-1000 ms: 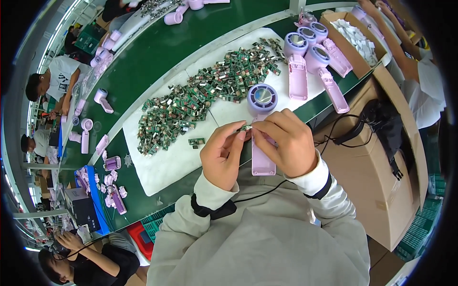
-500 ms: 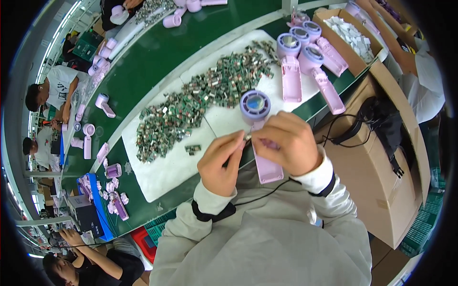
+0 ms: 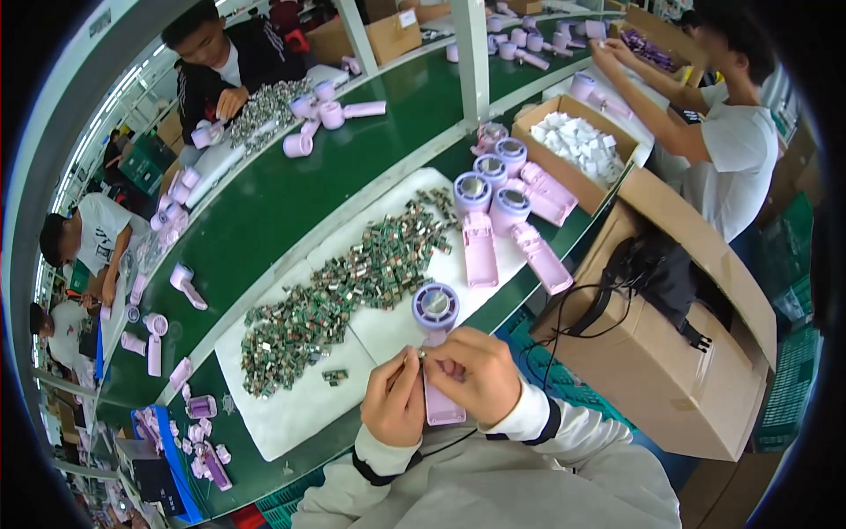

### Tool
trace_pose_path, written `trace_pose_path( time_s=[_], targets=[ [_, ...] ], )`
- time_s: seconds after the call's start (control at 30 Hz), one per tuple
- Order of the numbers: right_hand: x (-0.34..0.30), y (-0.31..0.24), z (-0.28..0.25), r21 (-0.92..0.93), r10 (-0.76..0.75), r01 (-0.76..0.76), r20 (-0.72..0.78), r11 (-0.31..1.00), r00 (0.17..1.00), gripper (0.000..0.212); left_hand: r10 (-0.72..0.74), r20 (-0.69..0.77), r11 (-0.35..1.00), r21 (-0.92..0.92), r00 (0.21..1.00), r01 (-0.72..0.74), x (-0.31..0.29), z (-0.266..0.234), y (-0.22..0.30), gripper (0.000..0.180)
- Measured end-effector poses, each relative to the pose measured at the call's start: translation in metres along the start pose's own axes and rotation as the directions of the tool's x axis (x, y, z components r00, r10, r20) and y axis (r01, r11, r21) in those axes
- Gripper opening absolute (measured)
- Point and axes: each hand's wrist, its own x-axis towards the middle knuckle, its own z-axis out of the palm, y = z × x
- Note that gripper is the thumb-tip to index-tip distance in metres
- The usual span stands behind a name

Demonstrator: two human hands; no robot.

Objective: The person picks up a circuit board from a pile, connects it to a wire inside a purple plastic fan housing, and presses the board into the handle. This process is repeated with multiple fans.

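My left hand (image 3: 394, 404) is closed, its thumb and forefinger pinched together at a tiny metallic-looking part (image 3: 422, 353), too small to name. From the other side my right hand (image 3: 478, 374) meets it with curled fingers, closed at the same spot. Beneath the hands lies a lilac handheld fan (image 3: 435, 307), its round head pointing away from me and its open handle shell (image 3: 443, 407) toward me. My right fingers cover the middle of the handle. Beyond the left hand a heap of small green circuit boards (image 3: 352, 280) spreads over a white board (image 3: 291, 419); one circuit board (image 3: 335, 377) lies apart.
Several lilac fans (image 3: 480, 242) lie at the right, beside a carton of white pieces (image 3: 575, 145). A large cardboard box (image 3: 652, 353) with a black bag (image 3: 656, 273) stands right. A green conveyor belt (image 3: 264, 220) runs behind. Other people work at left, back and right.
The view has tilted upward, so the bench, fan and hands sit lower and further left in the picture. Both hands keep their fingertips together over the fan.
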Motion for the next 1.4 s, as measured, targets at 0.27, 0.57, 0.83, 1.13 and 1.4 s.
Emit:
trace_pose_path(
  time_s=[0.27,0.57,0.83,1.13,1.4],
  targets=[
    [0.009,-0.004,-0.004,0.011,0.057,-0.057,0.006,0.998,0.998,0.012,0.007,0.117,1.000,0.019,0.993,-0.010,0.025,-0.017,0.008,0.035],
    [0.031,-0.004,-0.037,0.006,-0.040,0.039,0.223,0.999,0.974,0.011,-0.453,0.577,0.452,-0.508,0.679,0.734,0.050,-0.029,0.023,0.061],
    [0.074,-0.008,-0.047,0.098,-0.213,0.244,-0.252,0.965,0.944,0.015,-0.421,0.787,0.121,-0.444,0.451,0.888,0.161,-0.071,0.016,0.057],
    [0.043,0.056,-0.005,0.038,-0.340,0.338,0.164,0.940,0.926,0.011,-0.617,0.397,0.480,-0.495,0.680,0.724,0.310,-0.062,-0.234,0.046],
    [0.033,0.077,-0.005,0.108,-0.259,0.239,0.233,0.965,0.937,0.013,-0.833,0.333,0.553,0.478,0.442,0.682,0.350,-0.037,-0.351,0.030]
  ],
)
